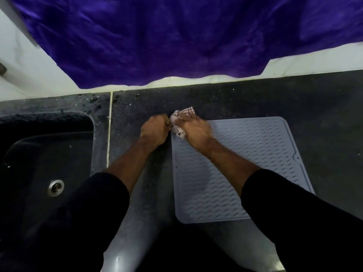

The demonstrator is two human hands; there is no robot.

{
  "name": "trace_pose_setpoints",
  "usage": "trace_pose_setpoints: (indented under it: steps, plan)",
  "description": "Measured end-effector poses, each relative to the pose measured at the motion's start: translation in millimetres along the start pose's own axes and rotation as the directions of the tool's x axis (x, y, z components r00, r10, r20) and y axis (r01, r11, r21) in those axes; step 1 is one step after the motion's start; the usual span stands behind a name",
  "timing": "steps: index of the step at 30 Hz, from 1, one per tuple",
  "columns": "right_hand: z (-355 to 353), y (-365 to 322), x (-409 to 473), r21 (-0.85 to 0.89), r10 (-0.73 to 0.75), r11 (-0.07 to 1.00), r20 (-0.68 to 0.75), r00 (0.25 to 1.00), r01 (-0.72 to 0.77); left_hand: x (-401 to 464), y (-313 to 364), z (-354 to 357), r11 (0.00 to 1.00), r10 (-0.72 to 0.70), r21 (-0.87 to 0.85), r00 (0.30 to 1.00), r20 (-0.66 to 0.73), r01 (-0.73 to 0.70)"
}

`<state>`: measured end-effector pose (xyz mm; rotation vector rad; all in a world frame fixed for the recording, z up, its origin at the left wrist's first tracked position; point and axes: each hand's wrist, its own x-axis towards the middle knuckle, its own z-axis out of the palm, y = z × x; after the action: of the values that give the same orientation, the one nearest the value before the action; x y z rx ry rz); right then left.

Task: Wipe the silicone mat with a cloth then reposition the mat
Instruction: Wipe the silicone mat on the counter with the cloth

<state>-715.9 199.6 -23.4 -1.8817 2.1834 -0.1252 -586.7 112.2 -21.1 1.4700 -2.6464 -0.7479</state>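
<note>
right hand (193,129) grips cloth (181,122), mat (245,173) lengthwise toward wall

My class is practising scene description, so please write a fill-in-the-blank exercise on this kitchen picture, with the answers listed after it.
1. The right hand presses a checked cloth on the far-left corner of the grey ____.
2. The left hand is curled at the mat's ____ edge.
3. A sink with a metal ____ lies left of the mat.

Answers: mat; left; drain
</note>
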Motion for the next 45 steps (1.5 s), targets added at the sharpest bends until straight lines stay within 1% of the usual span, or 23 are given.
trace_pose_setpoints:
  steps: [4,7,9,12,15,18,20,22,24,25,26,28,30,32,33,36,39,43,45]
  plan:
    - [0.8,5.5,2.4,0.184,0.061,0.982,-0.094,0.994,-0.043,6.2,-1.9,1.8,0.990,-0.072,-0.120,0.996,0.050,0.078]
    - [-2.7,6.9,4.2,0.305,0.152,0.945,-0.100,0.983,-0.115,5.5,-2.9,2.0,0.981,-0.071,-0.175,0.992,0.102,0.088]
    - [-5.4,4.6,5.5,0.267,0.166,0.953,-0.057,0.985,-0.145,6.3,-3.0,3.1,0.985,-0.056,-0.155,0.993,0.108,0.073]
    - [-6.8,2.5,1.9,0.131,0.093,0.987,0.018,0.996,-0.094,11.2,-3.8,2.2,0.986,-0.059,-0.144,0.990,0.129,0.078]
    - [-10.0,0.7,-4.0,-0.031,-0.009,0.999,0.018,1.000,0.009,15.2,-5.3,1.4,0.986,-0.051,-0.147,0.987,0.151,0.073]
    - [-14.2,-5.3,-12.6,-0.085,-0.040,0.996,-0.013,0.999,0.038,16.3,-6.1,1.9,0.993,-0.030,-0.111,0.989,0.144,0.047]
    - [-14.1,-7.3,-18.2,-0.108,-0.054,0.993,-0.007,0.999,0.053,16.2,-7.0,2.9,0.995,-0.013,-0.100,0.991,0.133,0.026]
    - [-14.4,-7.5,-19.2,-0.081,-0.013,0.997,0.060,0.998,0.018,16.3,-8.2,4.2,0.995,0.000,-0.099,0.991,0.137,0.014]
    - [-20.9,-5.5,-11.4,0.050,0.116,0.991,0.135,0.984,-0.124,17.1,-8.2,3.5,0.996,-0.005,-0.083,0.987,0.160,0.019]
    - [-22.4,-3.8,-6.1,0.086,0.150,0.983,0.139,0.979,-0.163,18.2,-8.0,2.7,0.997,-0.010,-0.073,0.984,0.176,0.023]
    - [-22.7,-3.0,-3.8,0.104,0.159,0.980,0.126,0.979,-0.172,19.6,-7.8,1.4,0.998,-0.013,-0.064,0.981,0.192,0.026]
    - [-20.4,-5.8,-7.2,0.100,0.136,0.984,0.086,0.987,-0.145,22.4,-7.4,0.0,0.998,-0.018,-0.055,0.978,0.208,0.030]
    - [-13.6,-7.4,-17.9,0.102,0.066,0.992,0.078,0.995,-0.074,24.5,-7.3,1.8,0.999,-0.014,-0.049,0.981,0.195,0.024]
    - [-6.8,-4.9,-26.8,0.067,-0.021,0.998,0.061,0.998,0.017,24.3,-6.5,3.9,0.999,0.006,-0.039,0.987,0.163,0.001]
    - [-5.8,-1.7,-27.7,0.080,-0.027,0.997,0.043,0.999,0.023,23.8,-6.1,4.5,0.999,0.015,-0.034,0.989,0.149,-0.010]
    - [-6.9,0.8,-29.4,0.130,0.015,0.991,0.032,0.999,-0.019,24.0,-4.5,4.5,1.000,0.015,-0.016,0.989,0.148,-0.013]
    - [-9.9,-5.2,-33.1,0.052,-0.025,0.998,0.050,0.998,0.022,27.4,-3.4,0.9,1.000,0.007,0.000,0.982,0.187,-0.007]
    - [-16.6,-9.9,-32.0,0.005,-0.068,0.998,0.038,0.997,0.068,31.6,-2.8,-5.6,1.000,0.026,-0.017,0.972,0.233,-0.023]
    - [-17.6,-12.0,-31.7,-0.021,-0.083,0.996,0.059,0.995,0.085,32.2,-0.9,-6.2,1.000,0.006,-0.018,0.970,0.244,-0.002]
